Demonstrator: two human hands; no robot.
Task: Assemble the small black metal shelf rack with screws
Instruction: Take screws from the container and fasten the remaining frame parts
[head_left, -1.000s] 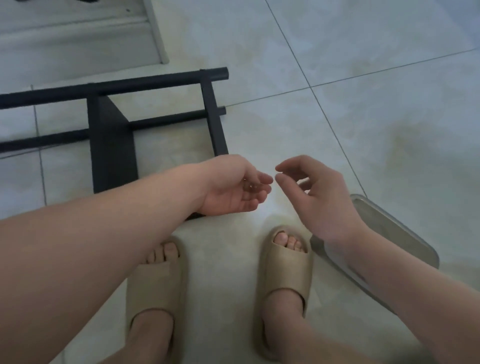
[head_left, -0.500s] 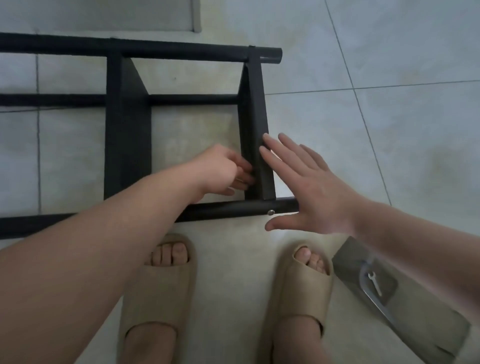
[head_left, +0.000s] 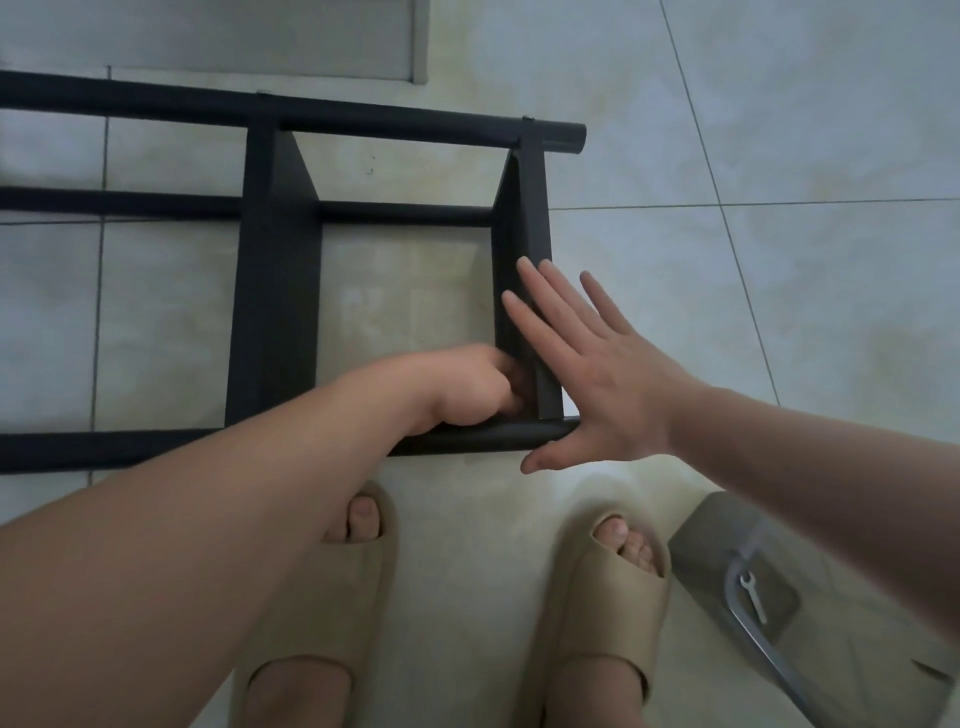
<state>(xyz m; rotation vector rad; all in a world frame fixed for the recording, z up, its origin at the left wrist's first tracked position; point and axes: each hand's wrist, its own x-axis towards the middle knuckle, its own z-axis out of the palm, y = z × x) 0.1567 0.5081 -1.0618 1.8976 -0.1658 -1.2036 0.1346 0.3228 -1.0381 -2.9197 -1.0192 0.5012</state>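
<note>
The black metal rack (head_left: 275, 312) lies on its side on the tiled floor, with long tubes running left to right and two flat shelf panels across them. My left hand (head_left: 467, 384) reaches inside the frame. Its curled fingers are tucked into the corner where the right panel (head_left: 524, 218) meets the near tube (head_left: 493, 434); a small screw seems pinched there but is hidden. My right hand (head_left: 597, 379) lies flat with straight fingers against the outer face of that panel, thumb below the tube's end.
My feet in beige slippers (head_left: 322, 623) stand just in front of the rack. At the lower right lies a grey flat piece under clear plastic (head_left: 727, 540) with a small spanner (head_left: 753, 597) on it. A pale step or door edge (head_left: 421, 41) runs along the top.
My view has shifted onto the rack. The left hand moved from open air into the rack's inner corner, and the right hand opened flat against the right panel.
</note>
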